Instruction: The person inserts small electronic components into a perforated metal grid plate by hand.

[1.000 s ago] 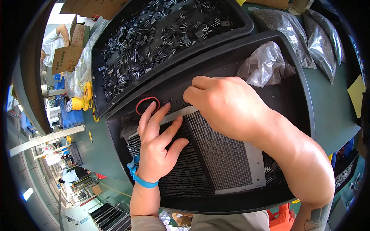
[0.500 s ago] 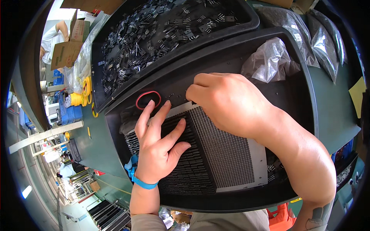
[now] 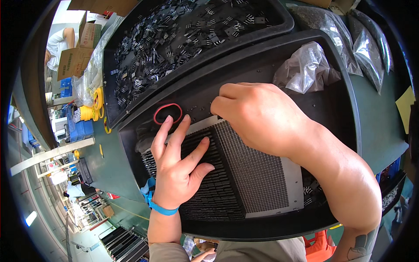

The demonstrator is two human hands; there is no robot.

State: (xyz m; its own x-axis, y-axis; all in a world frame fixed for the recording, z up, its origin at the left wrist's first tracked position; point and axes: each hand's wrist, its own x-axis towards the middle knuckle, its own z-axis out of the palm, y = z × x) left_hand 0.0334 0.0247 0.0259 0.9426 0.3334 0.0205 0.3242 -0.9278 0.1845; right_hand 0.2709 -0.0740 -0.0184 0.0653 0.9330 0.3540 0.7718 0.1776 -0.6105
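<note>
A metal plate with a grid of small holes (image 3: 262, 174) lies tilted in a black tray (image 3: 244, 230). Rows of black three-legged electronic components (image 3: 214, 192) cover its left part. Over these rows my left hand (image 3: 176, 168) rests with fingers spread, holding nothing, a blue wrist strap (image 3: 163, 209) below it. My right hand (image 3: 253, 107) is curled closed at the plate's far edge. Its fingertips point down and are hidden, so what they pinch does not show. A red rubber band (image 3: 168, 105) lies in the tray just beyond my left fingertips.
Behind stands a second black tray (image 3: 200, 60) with many loose components (image 3: 166, 48). A crumpled clear bag (image 3: 305, 67) sits in the near tray's far right corner. Filled plastic bags (image 3: 325, 28) lie at the back right. Yellow tape rolls (image 3: 98, 98) are at the left. Another person's arm (image 3: 69, 37) shows far left.
My left hand has shifted very slightly left, its fingers still spread. My right hand stays curled in the same place.
</note>
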